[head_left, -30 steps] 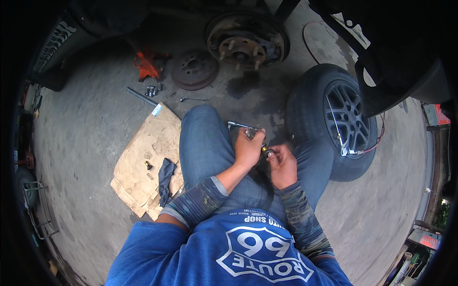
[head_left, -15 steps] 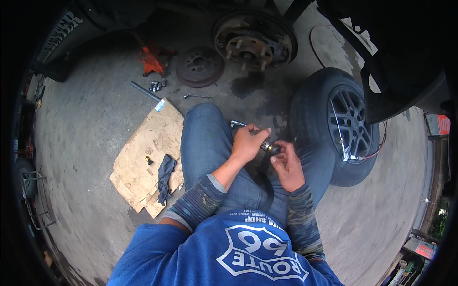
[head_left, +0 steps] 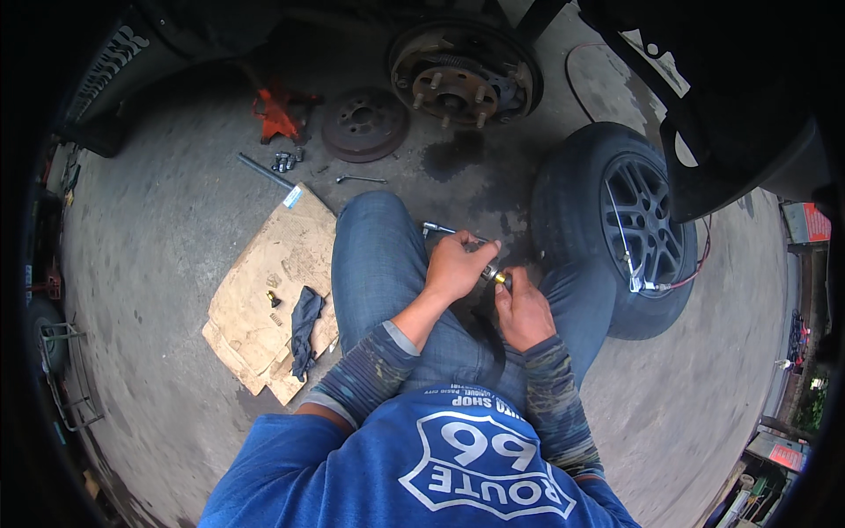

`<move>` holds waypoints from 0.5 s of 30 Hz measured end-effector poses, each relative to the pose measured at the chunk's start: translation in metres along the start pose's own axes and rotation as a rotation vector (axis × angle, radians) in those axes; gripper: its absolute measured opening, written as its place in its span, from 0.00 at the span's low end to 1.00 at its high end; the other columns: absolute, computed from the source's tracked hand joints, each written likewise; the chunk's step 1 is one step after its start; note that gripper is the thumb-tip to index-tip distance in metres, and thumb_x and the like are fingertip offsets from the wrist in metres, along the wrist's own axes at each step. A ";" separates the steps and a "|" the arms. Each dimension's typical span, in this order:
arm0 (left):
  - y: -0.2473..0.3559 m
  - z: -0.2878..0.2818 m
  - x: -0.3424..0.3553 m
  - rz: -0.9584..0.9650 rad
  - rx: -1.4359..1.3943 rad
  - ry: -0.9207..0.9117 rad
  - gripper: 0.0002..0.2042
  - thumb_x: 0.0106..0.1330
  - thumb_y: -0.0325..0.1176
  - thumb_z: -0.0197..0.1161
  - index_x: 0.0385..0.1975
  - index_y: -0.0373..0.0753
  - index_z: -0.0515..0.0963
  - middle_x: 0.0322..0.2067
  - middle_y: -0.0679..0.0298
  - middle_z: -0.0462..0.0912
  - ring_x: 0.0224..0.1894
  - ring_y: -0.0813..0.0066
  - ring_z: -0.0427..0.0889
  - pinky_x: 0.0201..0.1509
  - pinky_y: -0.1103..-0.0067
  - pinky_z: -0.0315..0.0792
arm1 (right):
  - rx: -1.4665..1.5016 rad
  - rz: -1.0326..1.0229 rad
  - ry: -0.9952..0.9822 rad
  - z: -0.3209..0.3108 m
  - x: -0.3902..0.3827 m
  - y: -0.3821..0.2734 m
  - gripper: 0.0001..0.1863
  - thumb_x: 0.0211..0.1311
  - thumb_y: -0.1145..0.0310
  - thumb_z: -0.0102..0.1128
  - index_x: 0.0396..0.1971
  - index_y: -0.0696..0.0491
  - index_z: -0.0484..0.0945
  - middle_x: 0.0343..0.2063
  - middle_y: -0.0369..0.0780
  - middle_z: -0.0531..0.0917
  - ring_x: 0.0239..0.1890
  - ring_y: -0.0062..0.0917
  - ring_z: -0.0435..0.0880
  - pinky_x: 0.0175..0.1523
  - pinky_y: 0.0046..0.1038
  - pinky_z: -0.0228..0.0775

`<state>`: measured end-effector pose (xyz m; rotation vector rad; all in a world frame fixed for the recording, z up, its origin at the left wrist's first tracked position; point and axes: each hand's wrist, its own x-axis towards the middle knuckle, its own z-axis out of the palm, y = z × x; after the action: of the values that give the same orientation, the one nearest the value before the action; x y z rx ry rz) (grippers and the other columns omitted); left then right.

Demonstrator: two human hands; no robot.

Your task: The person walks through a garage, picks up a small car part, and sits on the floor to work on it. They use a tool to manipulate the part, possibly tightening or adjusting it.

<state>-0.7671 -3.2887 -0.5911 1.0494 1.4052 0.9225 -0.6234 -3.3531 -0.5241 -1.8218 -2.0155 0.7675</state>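
Observation:
Above my lap, my left hand (head_left: pixel 455 268) is closed around a small metal brake wheel cylinder (head_left: pixel 488 272), mostly covered by the fingers. My right hand (head_left: pixel 526 312) pinches a brass-coloured piston (head_left: pixel 502 278) with a dark end, at the cylinder's right end. Whether the piston sits inside the bore I cannot tell. Just beyond my left hand shows a chrome ratchet-like tool (head_left: pixel 430 228). On the flattened cardboard (head_left: pixel 251 282) to my left lie a similar black-and-brass piece (head_left: pixel 274 300), a small coil spring (head_left: pixel 275 319) and a dark crumpled cloth or glove (head_left: pixel 305 327).
A wheel (head_left: pixel 576 233) with an air hose nozzle (head_left: pixel 641 283) on it lies at my right. Ahead are the exposed drum brake (head_left: pixel 462 88), a removed brake drum (head_left: pixel 363 128), an orange jack stand (head_left: pixel 277 114), a wrench (head_left: pixel 362 179), sockets (head_left: pixel 284 161) and a metal bar (head_left: pixel 264 170).
My right hand has turned and closed in, now pinching the piston, with its brass part showing. The fingers were looser around the dark end before. My left hand keeps its grip.

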 end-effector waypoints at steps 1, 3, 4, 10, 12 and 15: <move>-0.001 0.001 0.000 -0.004 0.019 0.006 0.16 0.59 0.39 0.68 0.32 0.29 0.81 0.26 0.62 0.84 0.30 0.79 0.80 0.37 0.79 0.72 | -0.020 0.006 0.002 0.000 -0.001 -0.001 0.14 0.69 0.64 0.51 0.46 0.58 0.67 0.37 0.55 0.81 0.40 0.53 0.81 0.43 0.49 0.71; -0.003 0.002 0.000 0.001 0.068 0.020 0.15 0.59 0.39 0.68 0.32 0.29 0.81 0.26 0.62 0.84 0.30 0.79 0.80 0.37 0.80 0.72 | -0.058 0.060 -0.012 0.002 0.000 -0.001 0.14 0.70 0.63 0.50 0.46 0.58 0.67 0.35 0.54 0.82 0.38 0.52 0.82 0.42 0.49 0.71; -0.004 0.002 0.001 -0.012 0.062 0.018 0.16 0.59 0.39 0.68 0.32 0.29 0.81 0.26 0.62 0.84 0.29 0.78 0.80 0.36 0.79 0.72 | -0.078 0.098 -0.028 0.003 0.000 -0.002 0.15 0.70 0.62 0.50 0.45 0.58 0.67 0.33 0.54 0.82 0.37 0.52 0.82 0.41 0.49 0.72; -0.005 0.002 0.002 -0.028 0.010 0.039 0.24 0.57 0.49 0.68 0.33 0.27 0.80 0.22 0.53 0.82 0.28 0.65 0.83 0.36 0.72 0.73 | -0.205 0.135 -0.014 0.004 -0.004 -0.002 0.16 0.72 0.60 0.46 0.47 0.58 0.69 0.26 0.53 0.82 0.34 0.52 0.82 0.40 0.50 0.70; -0.005 0.001 0.003 -0.023 -0.024 0.044 0.24 0.57 0.50 0.68 0.32 0.27 0.80 0.22 0.54 0.82 0.27 0.65 0.82 0.35 0.72 0.73 | -0.183 0.124 0.017 0.004 -0.005 -0.003 0.15 0.72 0.60 0.47 0.46 0.58 0.69 0.28 0.53 0.82 0.34 0.52 0.82 0.39 0.50 0.70; -0.005 0.000 0.004 -0.030 0.034 0.055 0.24 0.57 0.50 0.67 0.32 0.28 0.80 0.22 0.54 0.82 0.28 0.64 0.82 0.36 0.72 0.73 | -0.167 0.094 0.077 0.005 -0.004 -0.004 0.14 0.70 0.62 0.49 0.45 0.57 0.69 0.31 0.53 0.82 0.36 0.52 0.81 0.39 0.50 0.69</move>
<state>-0.7674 -3.2863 -0.5967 1.0321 1.4828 0.9151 -0.6291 -3.3577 -0.5254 -2.0181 -2.0104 0.5582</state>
